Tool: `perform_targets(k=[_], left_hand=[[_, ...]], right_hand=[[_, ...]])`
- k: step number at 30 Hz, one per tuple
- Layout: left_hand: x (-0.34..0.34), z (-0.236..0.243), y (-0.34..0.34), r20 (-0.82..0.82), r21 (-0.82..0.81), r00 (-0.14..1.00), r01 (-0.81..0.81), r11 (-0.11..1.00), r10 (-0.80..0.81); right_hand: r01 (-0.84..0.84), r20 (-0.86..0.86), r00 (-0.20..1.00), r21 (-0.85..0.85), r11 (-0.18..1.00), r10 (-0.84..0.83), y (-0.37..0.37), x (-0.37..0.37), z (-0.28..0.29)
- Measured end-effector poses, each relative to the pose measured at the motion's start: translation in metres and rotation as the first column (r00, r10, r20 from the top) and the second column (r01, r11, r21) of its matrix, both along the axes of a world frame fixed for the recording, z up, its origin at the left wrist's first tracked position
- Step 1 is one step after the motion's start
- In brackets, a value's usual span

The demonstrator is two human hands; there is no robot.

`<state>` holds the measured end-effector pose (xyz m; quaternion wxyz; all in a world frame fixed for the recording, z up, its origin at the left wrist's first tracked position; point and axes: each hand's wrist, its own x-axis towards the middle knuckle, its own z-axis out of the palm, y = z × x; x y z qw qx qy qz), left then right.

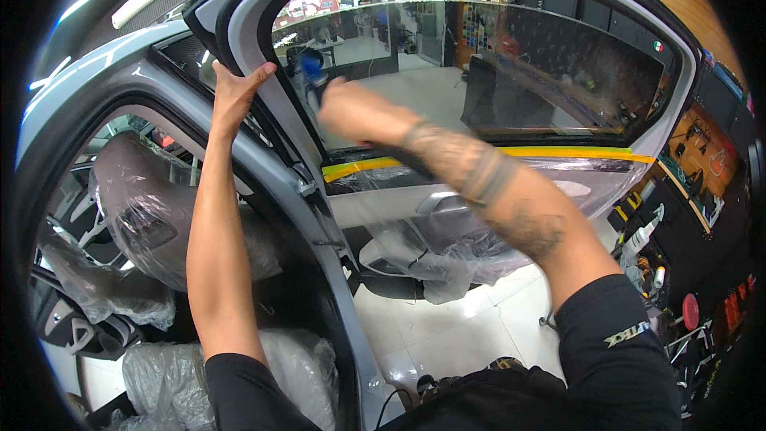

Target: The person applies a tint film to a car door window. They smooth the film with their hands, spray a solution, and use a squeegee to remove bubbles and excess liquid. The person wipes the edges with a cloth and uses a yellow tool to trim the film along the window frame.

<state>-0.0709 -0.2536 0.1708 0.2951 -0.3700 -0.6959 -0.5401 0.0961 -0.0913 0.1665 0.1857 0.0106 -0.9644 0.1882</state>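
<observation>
An open car door (638,148) stands in front of me, its window glass (431,100) partly wound down below the top of the frame. My left hand (235,96) grips the upright edge of the door frame (249,28), thumb on the inner side and fingers partly hidden. At the left end of the glass, my right hand (351,112) is closed round a tool with a blue head (311,65). Motion blurs that tool, so I cannot tell its exact kind. Yellow tape (495,153) runs below the glass, with clear plastic sheeting (447,247) hanging over the door panel.
To the left, a plastic-covered seat (144,191) shows inside the car body. Bottles, including a white spray bottle (642,233), and tools crowd the right side. A cable (391,403) runs near my feet on the white tiled floor (447,335).
</observation>
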Motion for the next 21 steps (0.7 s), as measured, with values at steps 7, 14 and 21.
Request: perform_targets(k=[7,14,21], left_hand=[[0.003,-0.007,-0.005,0.051,0.002,0.998,-0.044,0.999,0.044],[-0.001,-0.006,-0.015,0.045,0.013,0.998,-0.037,0.999,0.037],[0.100,-0.112,0.030,0.574,0.315,0.632,0.416,0.853,-0.521]], right_hand=[[-0.050,0.146,0.989,0.106,0.993,0.034,0.040,0.083,0.016],[-0.005,0.097,0.995,0.021,1.000,0.003,-0.015,0.035,0.048],[-0.169,0.102,0.971,-0.351,0.921,0.217,0.033,0.057,-0.003]])
